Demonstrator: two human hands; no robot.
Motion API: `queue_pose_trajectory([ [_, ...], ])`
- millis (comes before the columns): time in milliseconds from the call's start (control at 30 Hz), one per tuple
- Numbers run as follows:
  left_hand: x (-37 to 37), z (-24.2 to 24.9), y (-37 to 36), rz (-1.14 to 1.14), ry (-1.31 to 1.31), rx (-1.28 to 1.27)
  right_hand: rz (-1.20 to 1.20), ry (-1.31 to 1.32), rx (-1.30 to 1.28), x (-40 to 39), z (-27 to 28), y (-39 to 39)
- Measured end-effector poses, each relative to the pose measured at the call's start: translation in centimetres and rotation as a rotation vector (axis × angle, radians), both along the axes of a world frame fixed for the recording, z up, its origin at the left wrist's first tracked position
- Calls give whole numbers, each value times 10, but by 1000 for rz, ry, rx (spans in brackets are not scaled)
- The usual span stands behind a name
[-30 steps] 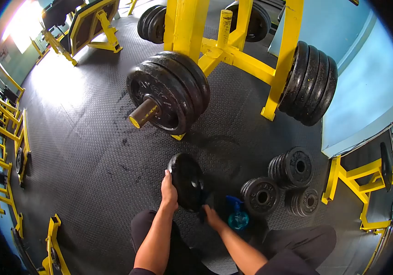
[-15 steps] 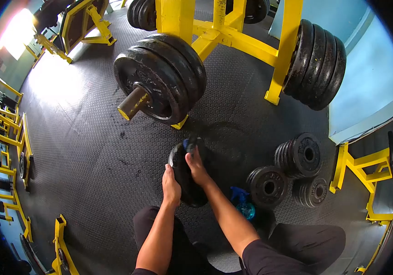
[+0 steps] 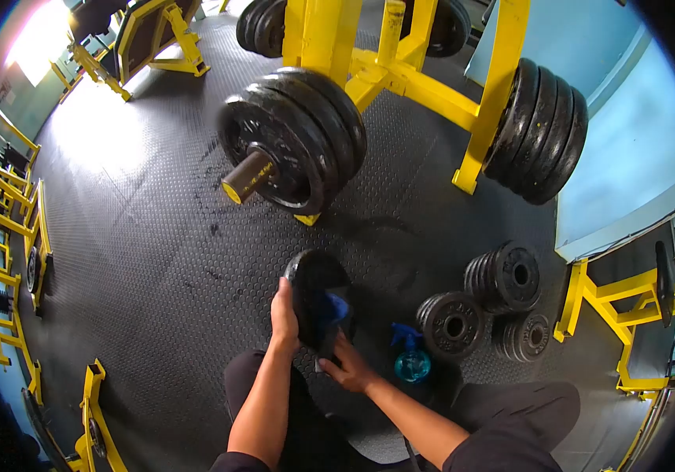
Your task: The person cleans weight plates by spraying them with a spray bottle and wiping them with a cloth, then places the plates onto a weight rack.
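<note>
Half a second ago the right hand (image 3: 351, 368) was up near the top of the black weight plate (image 3: 310, 271); now it is down by the lower right edge, grasping a blurred blue and dark cloth (image 3: 336, 305) against the face, while the left hand (image 3: 283, 315) still clasps the left rim. The plate is tilted above the textured black floor (image 3: 156, 259), where a spray bottle (image 3: 413, 366) stands beside stacked smaller plates (image 3: 454, 325). Beyond, a yellow rack (image 3: 441, 98) carries large plates (image 3: 278, 145), near a pale blue wall (image 3: 628, 149).

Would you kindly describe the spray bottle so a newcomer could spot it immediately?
Start at the yellow rack and come down to the stacked plates. Between them and the right hand is the spray bottle, its see-through blue body unlike the black discs.
</note>
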State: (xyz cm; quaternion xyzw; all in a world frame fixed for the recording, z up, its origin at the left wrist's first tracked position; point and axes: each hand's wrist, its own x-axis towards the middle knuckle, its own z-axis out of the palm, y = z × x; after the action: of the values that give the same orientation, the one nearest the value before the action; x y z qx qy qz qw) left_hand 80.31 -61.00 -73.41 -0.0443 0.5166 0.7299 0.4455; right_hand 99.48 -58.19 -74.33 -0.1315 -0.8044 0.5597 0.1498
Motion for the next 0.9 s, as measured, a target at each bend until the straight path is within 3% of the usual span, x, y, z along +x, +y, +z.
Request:
queue_pose_trajectory([
  [67, -3, 1, -4, -100, 245, -147, -86, -219, -147, 13, -17, 5],
  [200, 11, 32, 4, -116, 288, -235, -179, -406, -268, 28, -30, 45],
  [267, 16, 42, 5, -131, 291, -238, -42, -956, 304, 28, -29, 70],
  [367, 19, 44, 2, -172, 288, -203, 178, -1198, 269, 32, 52, 108],
  [400, 21, 41, 0, -169, 297, -201, 173, -1199, 285, 39, 73, 106],
  [467, 24, 38, -5, -177, 313, -209, -46, -799, 348, 52, 105, 103],
  [500, 28, 34, -6, -163, 315, -201, -39, -795, 363, 52, 105, 104],
  [567, 36, 25, -11, -172, 326, -198, -86, -707, 209, 51, 87, 104],
  [733, 81, 50, -18, -134, 308, -307, -78, -684, 150, 14, -9, 110],
  [767, 88, 51, -17, -127, 308, -309, -73, -775, 126, 11, -31, 111],
  [800, 98, 61, -13, -136, 331, -343, -71, -872, 101, 13, -38, 110],
  [900, 116, 88, -2, -198, 373, -469, 10, -838, 46, 20, -56, 109],
])
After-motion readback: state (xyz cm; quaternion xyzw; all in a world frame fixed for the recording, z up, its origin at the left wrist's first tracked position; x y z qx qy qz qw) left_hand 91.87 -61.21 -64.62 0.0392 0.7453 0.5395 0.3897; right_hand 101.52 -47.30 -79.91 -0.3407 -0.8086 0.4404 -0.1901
